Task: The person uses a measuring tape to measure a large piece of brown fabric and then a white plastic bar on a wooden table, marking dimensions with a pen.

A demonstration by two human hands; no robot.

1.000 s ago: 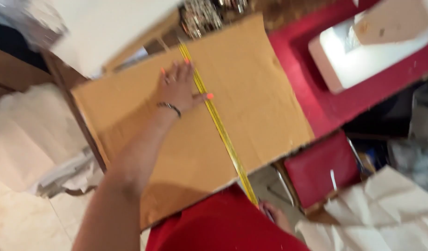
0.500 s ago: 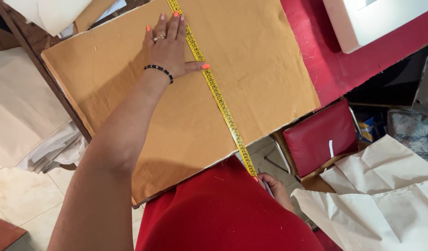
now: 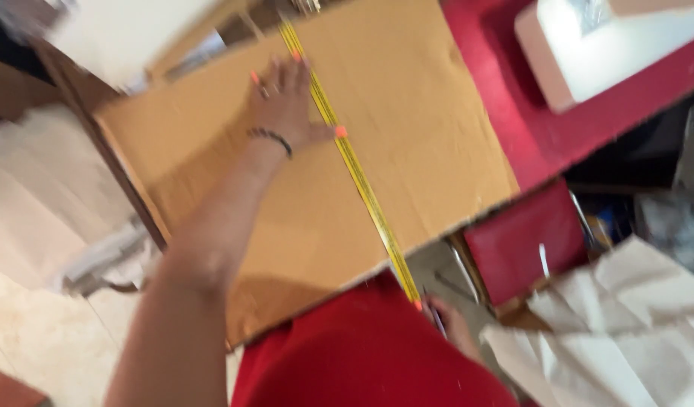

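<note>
pinning yellow tape measure (image 3: 358, 177) flat on cardboard sheet (image 3: 407, 128) with open left hand (image 3: 283, 105) | right hand (image 3: 452, 324) pinching tape's near end | step: likely measuring; next needs tape kept taut

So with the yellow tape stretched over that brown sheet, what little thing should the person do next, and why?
Probably mark the brown sheet beside the tape measure. The left hand lies flat, pinning the tape's far part, while the right hand holds its near end by the sheet's edge, with what looks like a pen. The tape already runs straight across, so marking seems likeliest, though the picture is blurred.
</note>
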